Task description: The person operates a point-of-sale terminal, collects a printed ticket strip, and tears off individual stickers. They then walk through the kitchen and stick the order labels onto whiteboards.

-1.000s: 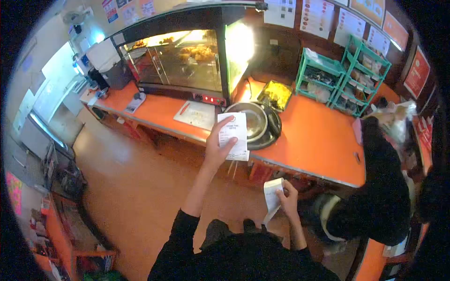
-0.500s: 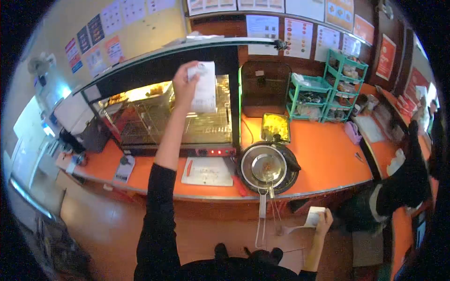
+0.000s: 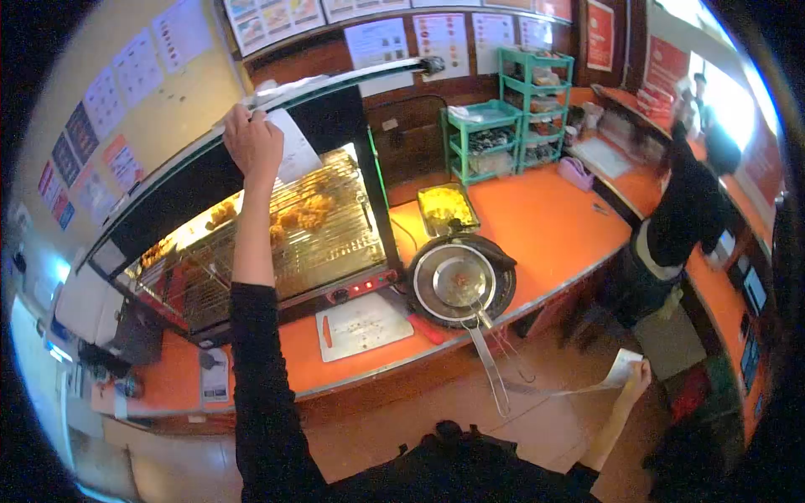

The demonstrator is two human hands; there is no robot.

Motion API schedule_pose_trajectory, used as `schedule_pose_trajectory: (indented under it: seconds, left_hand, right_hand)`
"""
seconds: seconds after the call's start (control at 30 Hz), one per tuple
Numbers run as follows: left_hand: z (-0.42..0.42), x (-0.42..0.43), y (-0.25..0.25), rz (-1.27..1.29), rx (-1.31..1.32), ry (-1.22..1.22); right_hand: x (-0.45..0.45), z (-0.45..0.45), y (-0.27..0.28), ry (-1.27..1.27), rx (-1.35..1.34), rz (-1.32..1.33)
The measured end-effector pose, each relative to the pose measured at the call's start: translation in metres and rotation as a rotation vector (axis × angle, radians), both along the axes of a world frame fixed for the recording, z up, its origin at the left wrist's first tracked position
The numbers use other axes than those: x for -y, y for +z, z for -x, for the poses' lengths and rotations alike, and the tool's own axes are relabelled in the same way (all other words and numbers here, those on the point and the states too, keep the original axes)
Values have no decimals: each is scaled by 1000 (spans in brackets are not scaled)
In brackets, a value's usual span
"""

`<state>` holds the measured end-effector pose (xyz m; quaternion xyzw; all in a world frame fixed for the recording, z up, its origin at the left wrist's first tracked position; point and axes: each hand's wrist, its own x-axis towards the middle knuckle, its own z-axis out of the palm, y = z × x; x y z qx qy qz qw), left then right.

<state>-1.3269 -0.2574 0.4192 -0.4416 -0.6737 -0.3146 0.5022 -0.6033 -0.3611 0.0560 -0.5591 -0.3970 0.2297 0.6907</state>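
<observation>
My left hand [image 3: 253, 144] is raised to the top edge of the glass food warmer [image 3: 335, 289], its fingers closed on a white printed receipt [image 3: 293, 151]. The receipt hangs at a slant in front of the warmer's dark upper panel. Behind the glass, pieces of fried food [image 3: 306, 214] lie on wire racks under a warm light. Low on the right, my right hand [image 3: 639, 379] pinches a second white receipt [image 3: 622, 367], whose thin strip trails left over the floor. Print on that one is too blurred to read.
On the orange counter [image 3: 553, 222] stand a strainer [image 3: 455, 281] over a dark pan, a tray of yellow food [image 3: 446, 208] and green tiered racks [image 3: 482, 142]. A white cutting board [image 3: 365, 327] lies before the warmer. A person in black [image 3: 683, 205] stands at right.
My view has turned right. My left hand has brought its receipt up to the warmer's top edge, uncovering the fried food. My right hand is farther out to the right, still holding its receipt.
</observation>
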Motion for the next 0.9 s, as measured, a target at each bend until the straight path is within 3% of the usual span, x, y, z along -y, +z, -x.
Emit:
schedule_pose_trajectory:
  seconds: [0.03, 0.1, 0.17, 0.3, 0.37, 0.43, 0.57, 0.63, 0.67, 0.7, 0.77, 0.8, 0.87, 0.9]
  left_hand:
    - [2, -8, -1, 5, -3, -18]
    - [1, -23, -7, 125, -62, -446]
    - [-11, -28, -11, 138, -102, -431]
    - [25, -31, -15, 107, -236, -138]
    - [54, -9, -17, 150, -40, 83]
    - [90, 9, -28, -16, -212, 161]
    - [94, 10, -23, 39, -150, 13]
    - [55, 8, -13, 229, -16, -129]
    - [63, -11, -20, 133, -197, -224]
    - [58, -14, -21, 134, -199, -237]
    - [46, -18, -27, 22, -382, -67]
    - [47, -15, -19, 216, -107, 69]
    - [71, -2, -28, 185, -145, 226]
    - [87, 0, -33, 45, -306, 196]
  right_hand:
    - [2, 8, 15, -20, -64, -27]
    - [1, 9, 29, -65, -47, -24]
    - [-5, 7, 43, -119, -33, -25]
    - [-4, 21, 89, -36, 89, -125]
    - [6, 45, 120, -33, 53, -155]
    - [12, 42, 121, 14, 72, -153]
    - [18, 48, 124, -40, 15, -106]
    - [22, 56, 127, -15, -37, -75]
    - [19, 57, 120, 11, -101, -79]
    - [16, 57, 115, -2, -103, -77]
    - [14, 60, 111, 93, -69, -96]
    - [15, 67, 119, 105, -60, -97]
    - [14, 79, 129, 133, -20, -95]
    - [14, 81, 130, 149, 8, -92]
